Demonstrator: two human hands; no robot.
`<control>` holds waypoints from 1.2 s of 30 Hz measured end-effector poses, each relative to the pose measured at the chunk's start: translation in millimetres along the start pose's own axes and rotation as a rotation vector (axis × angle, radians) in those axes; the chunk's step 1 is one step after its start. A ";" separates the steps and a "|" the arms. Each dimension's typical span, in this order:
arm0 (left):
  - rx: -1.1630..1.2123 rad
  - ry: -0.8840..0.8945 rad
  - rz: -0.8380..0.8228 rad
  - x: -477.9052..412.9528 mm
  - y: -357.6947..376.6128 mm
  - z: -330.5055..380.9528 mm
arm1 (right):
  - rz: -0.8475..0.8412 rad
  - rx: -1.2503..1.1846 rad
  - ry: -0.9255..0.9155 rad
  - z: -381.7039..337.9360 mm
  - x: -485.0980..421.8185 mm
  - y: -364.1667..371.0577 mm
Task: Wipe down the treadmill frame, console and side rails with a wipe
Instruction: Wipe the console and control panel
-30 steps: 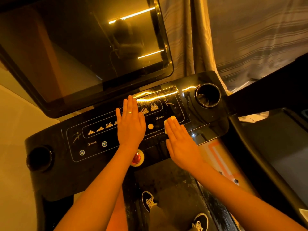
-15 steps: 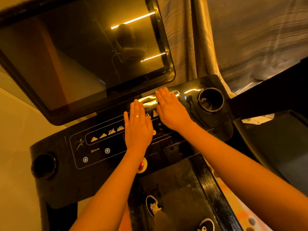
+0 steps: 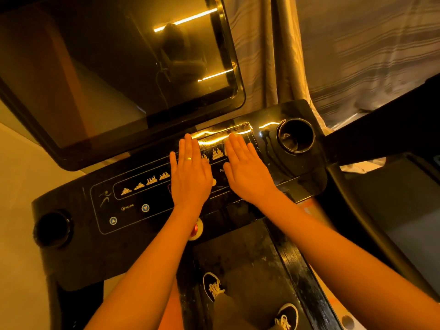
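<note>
The black treadmill console (image 3: 133, 236) fills the middle of the head view, with a printed control panel (image 3: 142, 184) and a large dark screen (image 3: 114, 75) above it. My left hand (image 3: 190, 175), with a ring on one finger, lies flat on the panel's middle, fingers straight. My right hand (image 3: 247, 170) lies flat just to its right, fingers straight and pointing up the panel. A pale edge under the right fingertips may be a wipe; I cannot tell. The console surface right of my right hand looks wet, with drip streaks.
Round cup holders sit at the console's right (image 3: 295, 135) and left (image 3: 52, 228) ends. A red stop button (image 3: 195, 228) shows below my left wrist. The right side rail (image 3: 381, 234) runs down the right. My shoes (image 3: 214, 287) stand on the belt. A curtain (image 3: 357, 44) hangs behind.
My right hand slid up from the panel's lower edge to its upper right part, then drew back slightly down and right. My left hand stayed flat on the panel's middle.
</note>
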State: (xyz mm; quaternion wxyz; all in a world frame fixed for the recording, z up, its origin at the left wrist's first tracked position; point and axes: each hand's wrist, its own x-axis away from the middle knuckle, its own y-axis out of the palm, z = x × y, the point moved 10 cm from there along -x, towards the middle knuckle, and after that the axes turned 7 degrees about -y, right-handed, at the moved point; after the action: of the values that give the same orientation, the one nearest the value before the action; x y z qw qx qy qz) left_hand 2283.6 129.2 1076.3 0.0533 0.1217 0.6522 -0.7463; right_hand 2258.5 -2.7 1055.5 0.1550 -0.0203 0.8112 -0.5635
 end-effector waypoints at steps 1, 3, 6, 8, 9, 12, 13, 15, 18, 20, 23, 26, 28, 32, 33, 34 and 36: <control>0.005 -0.001 -0.001 0.2 -0.3 0.0 | 0.005 -0.005 0.000 -0.6 10.4 1.6; 0.010 -0.001 0.000 0.4 -1.0 0.4 | 0.015 -0.029 -0.014 -5.4 41.8 6.2; -0.020 0.008 0.009 0.4 -1.8 1.6 | -0.014 -0.074 0.007 -11.5 90.7 17.9; -0.046 0.003 0.001 0.4 -0.4 1.7 | -0.033 -0.060 0.018 -12.0 102.9 22.0; -0.060 -0.002 -0.006 0.5 0.8 1.2 | -0.037 -0.046 0.019 -10.9 101.1 21.9; -0.158 0.043 -0.014 -0.2 2.9 5.3 | -0.037 -0.020 0.020 -6.6 78.9 17.2; -0.178 0.088 -0.018 -0.7 3.4 10.5 | -0.045 -0.017 0.027 -4.7 71.9 16.3; -0.159 0.175 -0.021 -2.0 4.2 23.6 | -0.048 -0.019 0.030 -2.5 67.7 16.1; -0.074 0.150 -0.041 -4.6 7.8 30.1 | -0.046 -0.058 0.005 -4.6 88.5 18.3; -0.080 0.111 -0.017 -2.0 8.8 28.9 | -0.073 -0.074 -0.010 -6.8 104.4 21.7; -0.075 0.099 -0.017 -0.9 10.7 28.6 | -0.063 -0.073 -0.031 -6.2 92.9 17.4; -0.060 0.091 -0.012 -1.8 9.7 28.0 | -0.020 -0.034 -0.048 -1.4 43.7 3.0; -0.065 0.088 -0.005 -1.7 8.9 28.0 | 0.000 -0.013 -0.046 6.9 3.4 -6.5; -0.047 0.090 -0.008 -0.6 8.2 28.3 | -0.008 0.010 -0.039 17.4 -51.8 -13.3; -0.041 0.088 -0.009 -0.8 8.0 28.3 | -0.003 0.017 -0.043 17.7 -53.9 -13.9; -0.036 0.087 -0.009 -0.9 7.9 28.2 | 0.007 0.017 -0.052 17.4 -50.4 -14.2; -0.037 0.086 -0.005 -0.9 8.2 28.2 | 0.021 -0.006 -0.067 14.4 -26.8 -12.7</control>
State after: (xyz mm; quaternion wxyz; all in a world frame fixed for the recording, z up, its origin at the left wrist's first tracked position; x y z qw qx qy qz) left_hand 2283.2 100.1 1072.1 0.0256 0.1511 0.6677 -0.7285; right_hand 2286.1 -14.8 1068.8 0.1879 -0.0311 0.8075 -0.5582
